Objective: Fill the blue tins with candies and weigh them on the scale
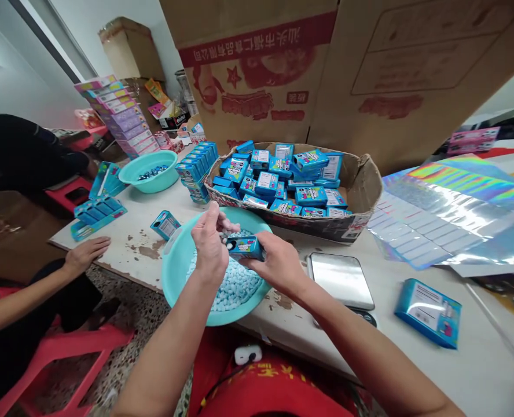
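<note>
My right hand (281,260) grips a small blue candy box (246,247), tilted on its side with its open end towards the left. At that opening, my left hand (209,240) is closed with curled fingers around small pale candies; a few show at the box's mouth. Both hands are over a turquoise basin (170,284) holding a heap of pale blue candies (235,286). Another blue box (165,225) with a round hole stands by the basin's left rim. Behind the basin, a cut-down carton (365,191) holds many blue boxes (311,196).
A digital scale (341,281) lies right of the basin, with a larger blue box (429,313) beyond it. Shiny sheets (465,214) cover the right side. Further left are a second basin (150,182), stacked boxes (198,168) and a co-worker's hand (87,255).
</note>
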Motion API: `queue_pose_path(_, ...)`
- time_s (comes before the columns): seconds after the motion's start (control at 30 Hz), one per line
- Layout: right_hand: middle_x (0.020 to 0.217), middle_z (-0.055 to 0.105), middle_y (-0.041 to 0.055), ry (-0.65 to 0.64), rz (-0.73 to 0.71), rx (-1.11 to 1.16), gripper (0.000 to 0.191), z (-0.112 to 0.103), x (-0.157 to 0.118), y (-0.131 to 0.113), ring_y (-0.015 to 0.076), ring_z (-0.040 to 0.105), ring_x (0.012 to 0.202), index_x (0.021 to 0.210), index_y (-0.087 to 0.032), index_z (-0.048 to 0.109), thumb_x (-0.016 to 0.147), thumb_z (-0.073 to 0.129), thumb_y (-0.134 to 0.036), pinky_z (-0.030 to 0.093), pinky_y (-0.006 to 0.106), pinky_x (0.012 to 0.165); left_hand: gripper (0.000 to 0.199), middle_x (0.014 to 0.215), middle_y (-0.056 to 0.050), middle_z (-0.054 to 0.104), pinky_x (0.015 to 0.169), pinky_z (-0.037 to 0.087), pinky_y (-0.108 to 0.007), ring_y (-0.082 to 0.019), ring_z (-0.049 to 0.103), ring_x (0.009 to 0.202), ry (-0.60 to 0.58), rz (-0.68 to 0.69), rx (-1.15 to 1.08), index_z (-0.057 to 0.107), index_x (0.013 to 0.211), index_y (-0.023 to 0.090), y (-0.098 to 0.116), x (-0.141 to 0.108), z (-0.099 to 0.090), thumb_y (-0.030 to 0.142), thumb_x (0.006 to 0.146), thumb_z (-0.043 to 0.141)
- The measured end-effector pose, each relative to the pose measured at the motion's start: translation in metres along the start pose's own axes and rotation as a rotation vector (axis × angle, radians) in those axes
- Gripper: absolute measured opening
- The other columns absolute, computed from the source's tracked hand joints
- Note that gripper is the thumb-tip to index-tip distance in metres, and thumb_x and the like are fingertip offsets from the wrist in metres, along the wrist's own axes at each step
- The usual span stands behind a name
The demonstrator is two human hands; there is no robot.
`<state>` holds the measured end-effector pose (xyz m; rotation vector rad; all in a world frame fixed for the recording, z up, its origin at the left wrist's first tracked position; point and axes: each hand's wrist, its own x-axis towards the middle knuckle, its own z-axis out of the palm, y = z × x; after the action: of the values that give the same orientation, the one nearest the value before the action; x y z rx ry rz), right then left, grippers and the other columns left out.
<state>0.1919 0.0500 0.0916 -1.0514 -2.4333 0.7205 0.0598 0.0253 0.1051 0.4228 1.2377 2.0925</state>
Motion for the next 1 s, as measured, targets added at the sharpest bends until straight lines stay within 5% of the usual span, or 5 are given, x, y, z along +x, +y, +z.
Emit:
queue_pose_path(0.5, 0.087, 0.065, 0.0000, 0.076, 0.078, 0.208, 0.026, -0.004, -0.006, 0.018, 0.0167, 0.058, 0.079, 0.086, -0.020, 0.063, 0.067, 0.077, -0.032, 0.039, 0.026, 0.067, 0.029, 0.054, 0.003, 0.053, 0.067, 0.054, -0.033, -0.013, 0.057, 0.052, -0.119, -0.001, 0.019, 0.055, 0.068, 0.017, 0.000, -0.005, 0.018, 0.044, 0.075, 0.062)
queue_pose_path(0.63, 0.090, 0.065, -0.0014, 0.169, 0.077, 0.381, 0.031, -0.022, -0.024, 0.034, 0.0158, 0.059, 0.082, 0.093, -0.022, 0.062, 0.068, 0.077, -0.034, 0.042, 0.025, 0.070, 0.030, 0.067, 0.001, 0.057, 0.070, 0.054, -0.034, -0.015, 0.059, 0.063, -0.101, 0.139, 0.241, 0.055, 0.080, 0.019, -0.010, 0.005, 0.000, 0.048, 0.078, 0.057)
queue_pose_path(0.8, 0.081, 0.064, -0.0028, 0.378, 0.288, 0.475, 0.046, -0.054, -0.077, 0.085, 0.0150, 0.059, 0.073, 0.098, -0.022, 0.054, 0.065, 0.078, -0.043, 0.046, 0.026, 0.069, 0.050, 0.121, -0.013, 0.060, 0.101, 0.039, -0.048, -0.032, 0.053, 0.115, -0.760, 0.020, 1.195, 0.063, 0.109, 0.021, -0.056, 0.018, -0.059, 0.048, 0.068, 0.069)
queue_pose_path(0.9, 0.081, 0.065, -0.0017, 0.416, 0.411, 0.344, 0.045, -0.058, -0.104, 0.123, 0.0171, 0.059, 0.074, 0.095, -0.022, 0.056, 0.065, 0.077, -0.048, 0.047, 0.031, 0.073, 0.055, 0.136, -0.014, 0.051, 0.107, 0.031, -0.049, -0.034, 0.043, 0.127, -1.144, 0.040, 1.345, 0.057, 0.125, 0.022, -0.079, 0.010, -0.075, 0.048, 0.076, 0.060)
queue_pose_path(1.0, 0.084, 0.066, 0.0001, 0.424, 0.472, 0.304, 0.048, -0.052, -0.120, 0.149, 0.0195, 0.061, 0.077, 0.098, -0.022, 0.056, 0.065, 0.076, -0.051, 0.048, 0.035, 0.076, 0.041, 0.122, -0.011, 0.060, 0.102, 0.037, -0.042, -0.029, 0.053, 0.114, -1.264, 0.042, 1.326, 0.060, 0.117, 0.023, -0.082, -0.003, -0.074, 0.045, 0.084, 0.048)
